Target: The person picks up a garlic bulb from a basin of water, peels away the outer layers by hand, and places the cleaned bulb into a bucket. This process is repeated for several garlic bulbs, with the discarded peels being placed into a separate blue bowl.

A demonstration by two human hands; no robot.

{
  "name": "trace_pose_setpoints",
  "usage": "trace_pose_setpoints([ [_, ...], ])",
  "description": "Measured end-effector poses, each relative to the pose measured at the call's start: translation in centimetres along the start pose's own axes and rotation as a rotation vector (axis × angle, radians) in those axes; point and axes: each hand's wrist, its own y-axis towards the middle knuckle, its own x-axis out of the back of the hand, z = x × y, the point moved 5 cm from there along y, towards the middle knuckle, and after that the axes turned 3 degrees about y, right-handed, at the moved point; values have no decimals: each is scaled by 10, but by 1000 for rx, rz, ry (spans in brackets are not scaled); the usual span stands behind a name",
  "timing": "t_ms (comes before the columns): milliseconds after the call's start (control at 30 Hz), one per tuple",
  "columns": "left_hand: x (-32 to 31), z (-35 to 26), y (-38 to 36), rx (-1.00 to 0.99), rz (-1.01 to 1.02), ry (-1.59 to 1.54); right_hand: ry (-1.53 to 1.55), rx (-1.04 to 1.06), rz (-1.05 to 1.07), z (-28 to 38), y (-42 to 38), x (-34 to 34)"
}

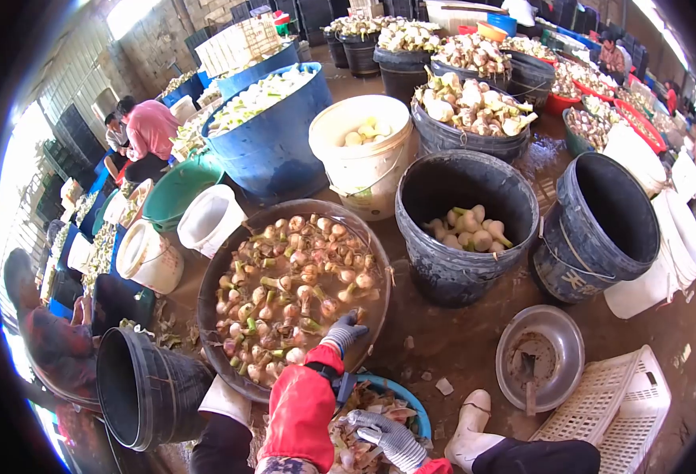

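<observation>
My left hand (345,333), in a grey striped glove, reaches from a red sleeve over the near right rim of a wide dark tub (385,257). Garlic bulbs (285,284) with short stems float in the tub's brownish water. The left fingertips look dark, and I cannot make out how far they are bent or whether they hold anything. Lower down, my gloved right hand (391,438) hovers over a blue basin (422,419) of peelings and garlic scraps (356,442). Its fingers point left, somewhat apart, with no held thing visible.
A black bucket (451,272) of peeled garlic and an empty-looking black bucket (577,253) stand beyond. At right lie a metal bowl (573,355) with a tool and a white crate (632,403). Another black bucket (174,395) is at left. People work farther back.
</observation>
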Motion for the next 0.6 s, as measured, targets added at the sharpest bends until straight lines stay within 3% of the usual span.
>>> trace_pose_setpoints([
  [67,-17,11,17,32,179,251,-41,-19,17,-6,9,7],
  [100,-26,39,34,18,197,-35,86,-91,7,-15,15,11],
  [133,-20,24,16,23,203,-30,215,-162,0,-24,20,14],
  [200,3,-43,-59,133,373,-650,-311,134,-37,-26,21,26],
  [233,11,-56,-79,91,383,-669,-76,-28,-103,-34,22,29],
  [267,20,-63,-103,92,380,-664,159,-191,-165,-35,23,28],
  [400,36,-74,-205,-119,431,-555,288,135,-240,3,6,20],
  [467,31,-48,-244,-58,409,-593,-37,196,-328,6,5,22],
  [500,28,-33,-261,-90,331,-465,163,195,-282,1,5,16],
  [533,26,-22,-276,-123,254,-337,164,193,-280,-2,2,15],
  [600,15,3,-297,-217,130,-263,-51,104,-196,-12,-3,9],
])
